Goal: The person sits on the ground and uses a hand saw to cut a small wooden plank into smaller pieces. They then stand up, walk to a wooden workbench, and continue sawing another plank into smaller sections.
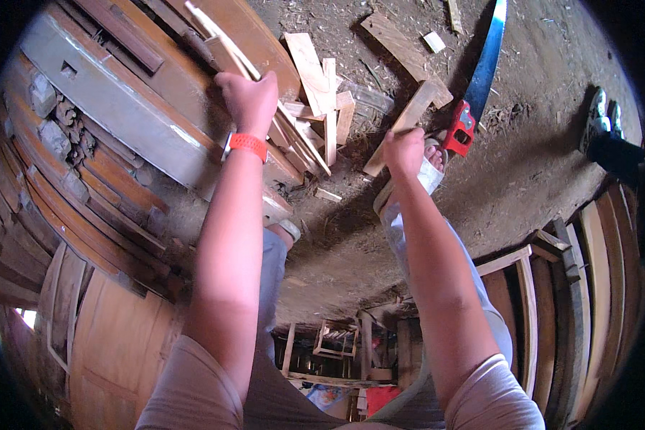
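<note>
My left hand (pixel 251 99), with an orange-red watch strap at its wrist, is closed around several thin wooden strips (pixel 231 53) that slant over the pile of timber. My right hand (pixel 405 152) grips a short wooden board (pixel 416 106) tilted above the ground near my foot. A handsaw (pixel 486 68) with a red handle and long blade lies just to the right of that hand. Between the two hands lie several pale wood offcuts (pixel 309 72).
Stacked planks and beams (pixel 115 107) fill the left side. A wide flat board (pixel 394 54) lies on the dirt floor (pixel 552 64) beyond my right hand. Another person's shoes (pixel 599 115) are at the far right. Wooden frames (pixel 530 301) stand at the lower right.
</note>
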The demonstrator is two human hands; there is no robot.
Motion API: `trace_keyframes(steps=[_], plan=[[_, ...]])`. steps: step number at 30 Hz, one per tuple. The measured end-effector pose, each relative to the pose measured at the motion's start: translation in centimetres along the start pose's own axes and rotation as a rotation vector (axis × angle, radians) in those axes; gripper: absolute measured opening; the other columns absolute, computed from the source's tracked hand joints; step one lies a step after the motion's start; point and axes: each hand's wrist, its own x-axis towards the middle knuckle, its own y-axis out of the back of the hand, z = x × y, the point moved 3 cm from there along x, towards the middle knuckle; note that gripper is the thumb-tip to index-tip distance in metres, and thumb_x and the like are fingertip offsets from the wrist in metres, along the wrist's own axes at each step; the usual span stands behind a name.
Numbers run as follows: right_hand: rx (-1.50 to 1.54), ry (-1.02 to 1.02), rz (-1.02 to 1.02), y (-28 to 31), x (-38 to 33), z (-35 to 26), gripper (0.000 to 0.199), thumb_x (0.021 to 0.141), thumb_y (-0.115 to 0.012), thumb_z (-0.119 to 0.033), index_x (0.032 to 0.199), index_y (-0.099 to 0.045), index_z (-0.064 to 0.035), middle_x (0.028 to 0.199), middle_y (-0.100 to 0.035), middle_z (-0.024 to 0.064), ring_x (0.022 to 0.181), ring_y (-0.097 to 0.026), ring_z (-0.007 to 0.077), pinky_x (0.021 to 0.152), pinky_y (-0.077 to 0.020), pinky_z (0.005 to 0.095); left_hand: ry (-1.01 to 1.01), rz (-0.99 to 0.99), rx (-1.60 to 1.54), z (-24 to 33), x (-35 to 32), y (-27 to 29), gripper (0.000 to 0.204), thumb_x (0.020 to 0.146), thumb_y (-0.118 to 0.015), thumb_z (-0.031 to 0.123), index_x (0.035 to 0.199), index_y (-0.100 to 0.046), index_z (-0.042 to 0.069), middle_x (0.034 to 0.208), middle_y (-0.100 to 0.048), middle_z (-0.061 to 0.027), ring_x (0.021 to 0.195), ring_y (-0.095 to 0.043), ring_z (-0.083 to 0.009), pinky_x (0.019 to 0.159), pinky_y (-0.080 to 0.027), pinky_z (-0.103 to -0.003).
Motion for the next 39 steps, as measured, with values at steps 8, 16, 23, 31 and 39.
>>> trace_keyframes(steps=[8,16,23,31,39], plan=[[0.295,-0.197,-0.109,5.9,0.9,0.3,0.046,0.076,-0.069,-0.018,0.114,-0.06,0.0053,0.103,-0.07,0.0272,0.101,-0.069,0.0414,0.094,-0.0515,0.0448,0.008,-0.149,-0.868,-4.8,-4.2,5.8,0.028,0.081,-0.057,-0.002,0.109,-0.054,-0.004,0.093,-0.059,-0.0087,0.075,-0.061,-0.0188,0.073,-0.052,-0.033],[-0.037,-0.097,0.168,10.3,5.6,5.1,0.047,0.077,-0.084,-0.033,0.112,-0.068,-0.0058,0.111,-0.07,0.0203,0.105,-0.068,0.0401,0.091,-0.0531,0.0502,-0.057,-0.281,-0.942,-4.3,-8.4,8.3,0.035,0.071,-0.05,-0.008,0.106,-0.052,-0.003,0.09,-0.055,-0.0083,0.07,-0.053,-0.0169,0.068,-0.047,-0.032],[-0.208,-0.064,0.024,11.9,5.3,5.0,0.048,0.083,-0.075,-0.046,0.116,-0.071,-0.0105,0.112,-0.074,0.0196,0.108,-0.069,0.0394,0.093,-0.0542,0.0496,-0.166,-0.182,-1.085,-1.5,-8.5,13.9,0.022,0.074,-0.05,-0.008,0.094,-0.056,-0.001,0.084,-0.055,-0.0058,0.068,-0.053,-0.0138,0.066,-0.047,-0.027],[0.166,0.023,0.089,27.7,-4.8,9.8,0.04,0.091,-0.07,-0.043,0.111,-0.072,-0.0087,0.097,-0.074,0.0178,0.094,-0.073,0.0356,0.081,-0.0533,0.0468,-0.267,-0.108,-1.098,-1.7,-13.3,29.3,0.016,0.074,-0.051,-0.003,0.088,-0.053,0.004,0.08,-0.051,-0.0036,0.068,-0.051,-0.0143,0.062,-0.043,-0.028],[-0.416,0.295,0.465,43.2,-24.6,28.3,0.057,0.087,-0.073,-0.05,0.096,-0.073,0.0055,0.09,-0.074,0.0248,0.085,-0.073,0.0417,0.075,-0.0568,0.0507,-0.21,-0.281,-0.52,-11.0,-24.1,45.3,0.028,0.086,-0.073,0.026,0.079,-0.074,-0.001,0.069,-0.071,-0.0127,0.065,-0.071,-0.0228,0.061,-0.053,-0.043]])
